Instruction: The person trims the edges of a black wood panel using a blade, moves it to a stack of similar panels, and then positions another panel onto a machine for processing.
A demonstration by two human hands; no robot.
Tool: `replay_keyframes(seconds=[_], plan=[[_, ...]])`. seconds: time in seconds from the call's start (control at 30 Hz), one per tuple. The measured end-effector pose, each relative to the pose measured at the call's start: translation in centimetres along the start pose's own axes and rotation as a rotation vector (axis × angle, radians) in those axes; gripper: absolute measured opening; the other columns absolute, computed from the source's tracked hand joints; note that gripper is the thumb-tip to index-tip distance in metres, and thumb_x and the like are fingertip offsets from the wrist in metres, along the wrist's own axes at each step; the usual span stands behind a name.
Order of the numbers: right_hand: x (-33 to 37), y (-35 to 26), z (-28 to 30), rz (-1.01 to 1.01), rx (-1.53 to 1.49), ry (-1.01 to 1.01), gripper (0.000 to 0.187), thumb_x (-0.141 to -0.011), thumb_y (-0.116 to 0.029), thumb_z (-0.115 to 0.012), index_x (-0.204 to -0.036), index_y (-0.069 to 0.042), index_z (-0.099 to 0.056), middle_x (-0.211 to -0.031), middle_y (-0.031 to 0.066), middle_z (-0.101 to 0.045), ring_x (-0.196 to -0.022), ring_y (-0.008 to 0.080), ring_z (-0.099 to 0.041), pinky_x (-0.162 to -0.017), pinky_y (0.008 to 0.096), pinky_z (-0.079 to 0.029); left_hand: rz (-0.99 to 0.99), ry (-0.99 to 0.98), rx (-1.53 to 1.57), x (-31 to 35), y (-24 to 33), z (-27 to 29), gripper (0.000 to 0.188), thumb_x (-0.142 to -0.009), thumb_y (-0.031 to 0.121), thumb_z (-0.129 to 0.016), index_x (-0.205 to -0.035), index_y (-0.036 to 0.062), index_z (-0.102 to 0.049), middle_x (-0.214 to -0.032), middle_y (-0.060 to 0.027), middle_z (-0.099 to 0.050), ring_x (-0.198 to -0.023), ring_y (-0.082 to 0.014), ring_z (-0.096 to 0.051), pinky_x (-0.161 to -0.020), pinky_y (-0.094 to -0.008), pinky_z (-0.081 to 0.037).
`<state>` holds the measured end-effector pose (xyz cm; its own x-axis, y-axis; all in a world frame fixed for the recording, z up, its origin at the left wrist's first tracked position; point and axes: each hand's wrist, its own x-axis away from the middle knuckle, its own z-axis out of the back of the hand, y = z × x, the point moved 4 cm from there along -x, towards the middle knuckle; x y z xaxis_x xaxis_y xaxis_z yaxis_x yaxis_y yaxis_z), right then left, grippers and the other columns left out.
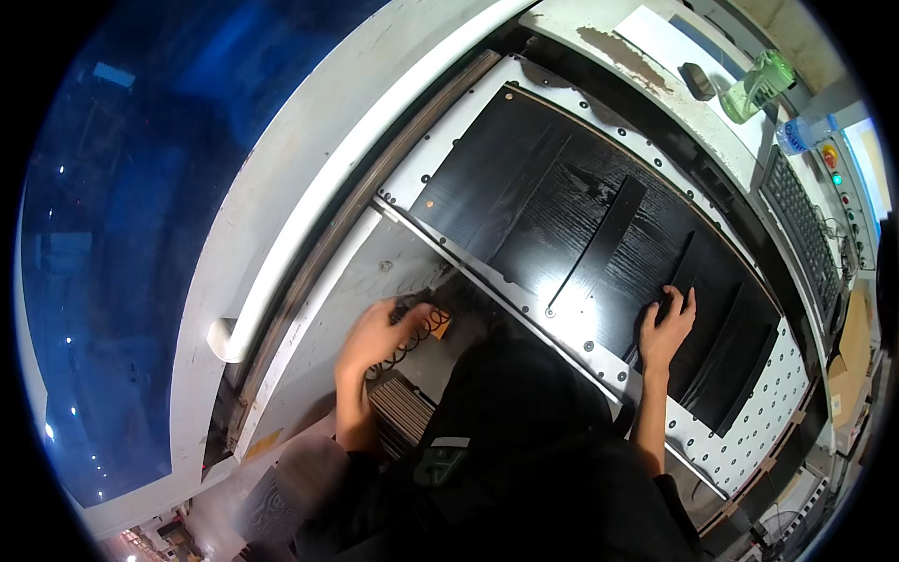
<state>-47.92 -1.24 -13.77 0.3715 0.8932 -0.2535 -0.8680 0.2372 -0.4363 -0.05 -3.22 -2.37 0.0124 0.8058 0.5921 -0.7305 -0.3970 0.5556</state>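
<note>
My left hand (379,335) is curled at a black coiled hose (405,352), below the machine bed's front rail; its fingers close around the coils. An orange piece (441,329) shows beside the fingertips. On the right, my right hand (667,330) has its fingers bent around a narrow black strip (686,262) lying on the black wood-grained panels. A similar loose strip (607,234) lies slantwise to its left. More black panels (492,173) are laid side by side across the white bed, some with shiny reflections.
A white perforated bed (763,403) carries the panels. A metal rail (487,281) runs along its near edge. At left stands a white machine frame with a blue window (122,253). A green bottle (757,89), a clear bottle (805,134), a keyboard (801,225) and control buttons (833,169) are at right.
</note>
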Motion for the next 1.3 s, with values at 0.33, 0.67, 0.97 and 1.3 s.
replay_keyframes(seconds=[0.33,0.67,0.97,1.3], plan=[[0.1,-1.3,-0.4,-0.003,-0.020,-0.026,0.040,-0.092,-0.010,-0.062,-0.132,-0.010,-0.058,-0.154,0.0304,-0.036,-0.143,0.0456,-0.037,-0.118,0.0506,-0.030,0.039,-0.037,-0.020,-1.5,-2.0,-1.1,0.066,-0.091,0.065,-0.064,-0.096,-0.0001,-0.071,-0.078,-0.0178,-0.069,-0.082,-0.0347,-0.070,-0.076,-0.0445,-0.051],[1.5,-1.8,-0.7,-0.017,-0.063,-0.031,0.045,-0.098,-0.013,-0.058,-0.142,-0.008,-0.055,-0.157,0.0272,-0.036,-0.147,0.0436,-0.034,-0.119,0.0451,-0.032,-0.123,-0.275,-0.074,-3.5,-2.2,-3.0,0.073,-0.092,0.069,-0.060,-0.120,0.0021,-0.071,-0.094,-0.0223,-0.072,-0.095,-0.0395,-0.069,-0.088,-0.0457,-0.053],[1.7,-1.1,-0.4,-0.123,-0.136,0.000,0.035,-0.104,-0.018,-0.054,-0.138,-0.010,-0.060,-0.159,0.0249,-0.037,-0.144,0.0383,-0.043,-0.116,0.0424,-0.037,-0.346,-0.428,-0.134,-3.6,2.0,-6.1,0.059,-0.092,0.057,-0.065,-0.108,0.0013,-0.073,-0.077,-0.0166,-0.067,-0.075,-0.0331,-0.068,-0.073,-0.0402,-0.051],[4.5,3.6,-0.1,-0.300,-0.914,0.286,0.026,-0.106,-0.006,-0.049,-0.122,0.005,-0.067,-0.127,0.0160,-0.069,-0.123,0.0226,-0.063,-0.112,0.0321,-0.044,-0.360,-0.383,-0.312,-2.8,5.1,-7.9,0.064,-0.092,0.060,-0.065,-0.113,-0.0002,-0.071,-0.079,-0.0193,-0.069,-0.074,-0.0360,-0.067,-0.071,-0.0417,-0.050]])
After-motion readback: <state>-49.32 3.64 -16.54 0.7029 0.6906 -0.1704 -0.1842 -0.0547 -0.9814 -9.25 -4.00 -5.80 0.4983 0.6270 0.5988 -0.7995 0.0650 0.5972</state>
